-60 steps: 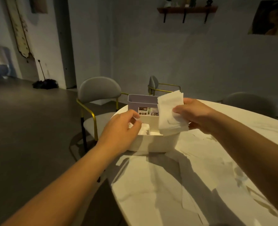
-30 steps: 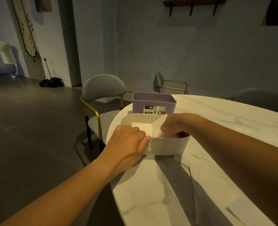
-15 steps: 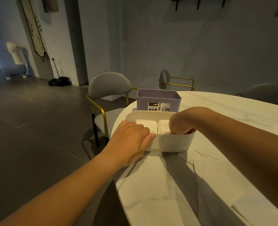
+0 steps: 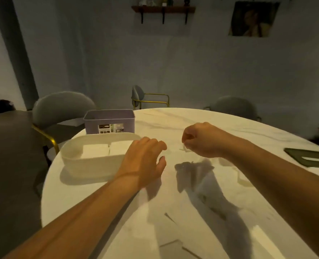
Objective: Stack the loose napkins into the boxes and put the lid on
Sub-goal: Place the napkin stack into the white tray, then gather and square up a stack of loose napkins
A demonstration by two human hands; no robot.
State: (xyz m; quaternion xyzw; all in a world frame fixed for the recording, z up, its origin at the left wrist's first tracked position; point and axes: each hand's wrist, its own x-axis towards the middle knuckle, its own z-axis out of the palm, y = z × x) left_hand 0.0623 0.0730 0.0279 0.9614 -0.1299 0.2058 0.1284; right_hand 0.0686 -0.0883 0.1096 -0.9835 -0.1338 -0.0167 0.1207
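Loosely, left hand (image 4: 143, 161) open, right hand (image 4: 201, 140) pinching thin napkin (image 4: 185, 149)

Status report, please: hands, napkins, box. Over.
Left hand open beside white box. Right hand curled above table, contents unclear. Two napkin stacks inside, no lid on. Purple box behind.

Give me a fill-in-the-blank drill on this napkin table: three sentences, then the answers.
1. The white box holds ___ stacks of napkins side by side.
2. The labelled box behind it is ___ in colour.
3. The dark lid lies on the table near the person's ___ arm.

Missing words: two; purple; right.
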